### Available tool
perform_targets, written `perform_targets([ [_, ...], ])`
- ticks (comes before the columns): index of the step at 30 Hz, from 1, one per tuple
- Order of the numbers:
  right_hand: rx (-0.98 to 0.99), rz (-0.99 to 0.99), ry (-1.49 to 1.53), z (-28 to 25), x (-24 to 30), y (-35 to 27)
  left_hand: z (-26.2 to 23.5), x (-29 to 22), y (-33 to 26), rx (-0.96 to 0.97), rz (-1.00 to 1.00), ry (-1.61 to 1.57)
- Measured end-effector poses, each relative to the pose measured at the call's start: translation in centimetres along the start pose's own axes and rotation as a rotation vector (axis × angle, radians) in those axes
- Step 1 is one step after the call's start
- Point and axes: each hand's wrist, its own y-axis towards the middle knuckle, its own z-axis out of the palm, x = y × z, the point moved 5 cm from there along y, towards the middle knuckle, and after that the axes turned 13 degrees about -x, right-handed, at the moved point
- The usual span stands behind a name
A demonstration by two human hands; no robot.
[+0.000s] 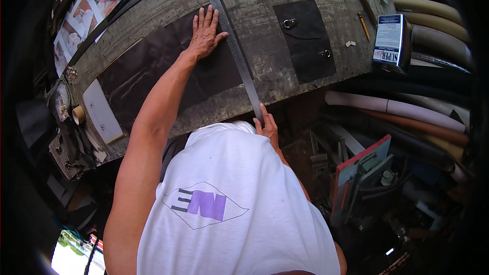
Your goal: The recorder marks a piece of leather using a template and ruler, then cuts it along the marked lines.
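A large sheet of dark brown leather (158, 66) lies on the worn workbench (270, 15). Across its right part runs a long steel ruler (239, 61), slanting from the far side to past the near bench edge. My left hand (205, 35) rests flat on the leather with fingers stretched, its thumb against the ruler's left edge. At the ruler's near end, my right hand (268, 127) grips it just off the bench; part of that hand is hidden by my shirt. To the right lies a dark leather piece (305, 53) with a curved flap and two metal fittings.
A pencil (363, 26), a hammer (362, 1) and a tin can (390, 40) sit at the bench's right. Rolls of material (397, 110) are stacked beyond. On the left are a white template (100, 113), a tape roll (78, 115) and pictures (84, 12).
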Motion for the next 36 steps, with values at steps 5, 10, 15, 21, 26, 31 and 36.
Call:
perform_targets([
  [5,0.0,0.037,0.022,0.0,-0.2,0.0,0.1,-0.1,0.1,0.031,0.011,0.031],
  [10,0.007,0.047,0.016,-0.1,0.1,0.0,0.1,0.0,0.1,0.01,0.014,0.002],
  [15,-0.003,0.046,0.025,-0.1,0.2,-0.1,0.0,-0.1,0.1,-0.005,0.005,-0.038],
  [21,-0.016,0.02,0.022,-0.1,0.3,0.0,0.0,0.2,0.0,0.024,0.012,-0.021],
  [26,-0.005,0.026,0.019,0.1,-0.6,-0.1,-0.5,-0.5,0.1,0.075,0.022,0.012],
  [31,-0.018,0.041,0.02,-0.3,-0.6,0.3,-1.0,-1.5,0.8,0.069,0.041,0.03],
  [36,0.022,0.05,-0.024,0.1,-1.4,-0.1,-1.6,-1.7,0.9,0.092,0.018,0.044],
])
